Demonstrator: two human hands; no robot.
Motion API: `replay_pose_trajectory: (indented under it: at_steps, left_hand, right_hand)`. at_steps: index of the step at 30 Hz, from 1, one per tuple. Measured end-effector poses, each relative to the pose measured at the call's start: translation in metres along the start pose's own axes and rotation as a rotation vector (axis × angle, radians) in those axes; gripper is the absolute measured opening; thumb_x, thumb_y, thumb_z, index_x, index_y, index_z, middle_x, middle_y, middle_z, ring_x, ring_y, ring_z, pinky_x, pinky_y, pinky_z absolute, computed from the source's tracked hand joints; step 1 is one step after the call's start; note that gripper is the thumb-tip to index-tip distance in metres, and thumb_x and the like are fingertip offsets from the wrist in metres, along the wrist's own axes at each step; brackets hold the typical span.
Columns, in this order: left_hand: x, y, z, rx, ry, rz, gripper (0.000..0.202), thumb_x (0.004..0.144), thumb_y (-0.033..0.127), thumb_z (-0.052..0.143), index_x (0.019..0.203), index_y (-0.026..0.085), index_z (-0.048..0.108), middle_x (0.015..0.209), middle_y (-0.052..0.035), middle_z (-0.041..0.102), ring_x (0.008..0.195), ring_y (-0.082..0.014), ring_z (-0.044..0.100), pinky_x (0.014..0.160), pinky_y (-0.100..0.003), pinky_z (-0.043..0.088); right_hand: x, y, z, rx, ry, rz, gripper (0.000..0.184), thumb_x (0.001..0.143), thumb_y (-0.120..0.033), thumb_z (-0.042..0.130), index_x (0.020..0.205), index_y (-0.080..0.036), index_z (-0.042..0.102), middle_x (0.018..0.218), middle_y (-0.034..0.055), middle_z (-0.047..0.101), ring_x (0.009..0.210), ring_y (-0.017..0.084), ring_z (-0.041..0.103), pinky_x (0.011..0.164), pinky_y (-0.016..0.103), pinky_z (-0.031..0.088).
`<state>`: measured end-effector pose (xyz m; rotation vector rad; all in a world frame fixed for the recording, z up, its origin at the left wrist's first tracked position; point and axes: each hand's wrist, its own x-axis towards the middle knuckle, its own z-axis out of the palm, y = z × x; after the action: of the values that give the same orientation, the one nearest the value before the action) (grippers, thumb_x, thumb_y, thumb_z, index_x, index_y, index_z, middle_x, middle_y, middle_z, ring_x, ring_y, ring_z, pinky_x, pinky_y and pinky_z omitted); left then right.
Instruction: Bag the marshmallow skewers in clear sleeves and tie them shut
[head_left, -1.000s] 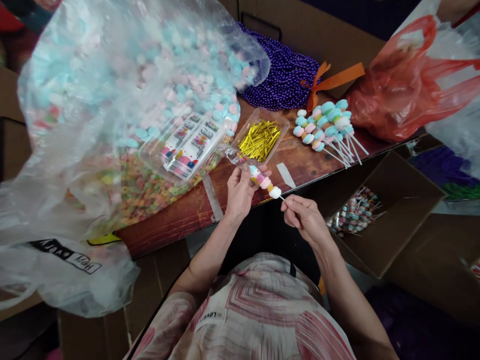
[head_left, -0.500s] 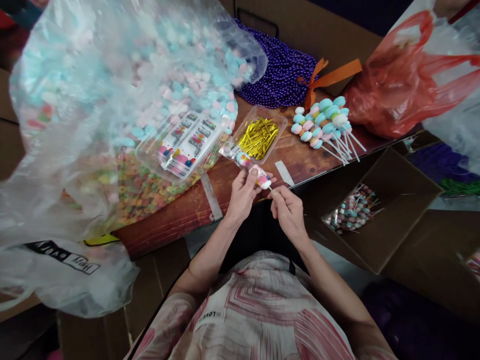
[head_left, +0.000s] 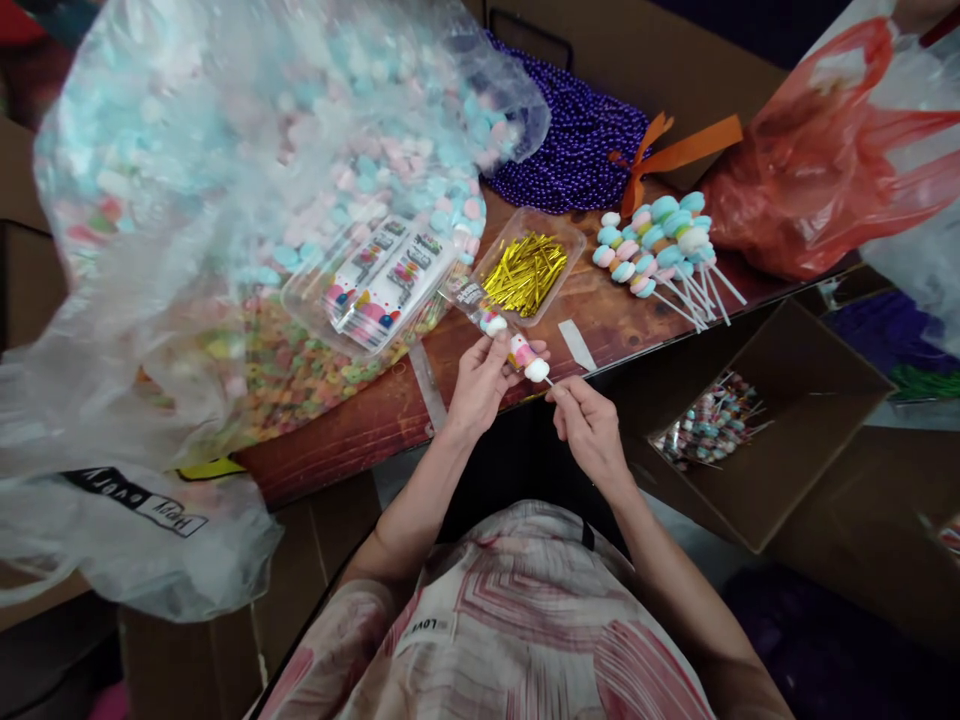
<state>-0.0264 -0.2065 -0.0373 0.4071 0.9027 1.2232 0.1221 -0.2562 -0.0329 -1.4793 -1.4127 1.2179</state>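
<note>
Between my hands is a marshmallow skewer point(head_left: 536, 370), partly inside a small printed clear bag point(head_left: 519, 350). My left hand point(head_left: 480, 385) is closed round the bag and the candy in it. The white stick is pinched at its lower end by the fingers of my right hand point(head_left: 586, 420). Just beyond lies a clear tray of gold twist ties point(head_left: 529, 272). To its left a clear tray of flat printed bags point(head_left: 382, 280) rests on the sweets. Several unwrapped marshmallow skewers point(head_left: 660, 245) lie in a pile to the right.
A large clear bag of pastel marshmallows point(head_left: 360, 160) covers the left, with ring-shaped gummies point(head_left: 300, 385) under it. Purple bead strings point(head_left: 570, 140) and a red plastic bag point(head_left: 802, 180) stand behind. Below right, a cardboard box point(head_left: 810, 430) holds wrapped skewers point(head_left: 709, 420).
The end marshmallow now sticks out of the bag's mouth more plainly, and my right hand has moved slightly away from my left. The whole view has shifted a little.
</note>
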Motion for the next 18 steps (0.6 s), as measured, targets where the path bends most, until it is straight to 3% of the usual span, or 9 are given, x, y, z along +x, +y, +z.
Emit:
replay_pose_trajectory:
  at_steps: [5,14,18]
  left_hand:
    - [-0.007,-0.008,0.005,0.023,-0.012,0.0,0.044,0.072,0.051,0.084,0.093,0.017,0.066,0.093,-0.0106,0.08,0.099,-0.0261,0.077,0.092,-0.038,0.058]
    - [0.005,0.014,-0.006,0.012,0.006,0.066,0.038,0.076,0.049,0.082,0.093,0.018,0.067,0.095,-0.0087,0.079,0.098,-0.0255,0.077,0.09,-0.037,0.058]
    - [0.003,0.007,0.003,-0.013,0.007,0.056,0.03,0.079,0.042,0.081,0.091,0.017,0.068,0.091,-0.0071,0.078,0.101,-0.0251,0.076,0.093,-0.037,0.057]
  right_hand:
    - [0.006,-0.002,0.013,-0.097,0.045,-0.071,0.03,0.101,-0.043,0.045,0.081,-0.024,0.055,0.054,-0.0062,0.045,0.048,0.011,0.042,0.055,0.026,0.035]
    - [0.006,-0.002,0.017,-0.096,0.02,-0.099,0.027,0.101,-0.043,0.046,0.084,-0.023,0.057,0.058,-0.0052,0.044,0.051,0.011,0.041,0.054,0.026,0.033]
    - [0.007,0.0,0.023,-0.071,0.01,-0.09,0.027,0.101,-0.041,0.046,0.082,-0.024,0.055,0.057,-0.0054,0.042,0.05,0.011,0.039,0.054,0.026,0.033]
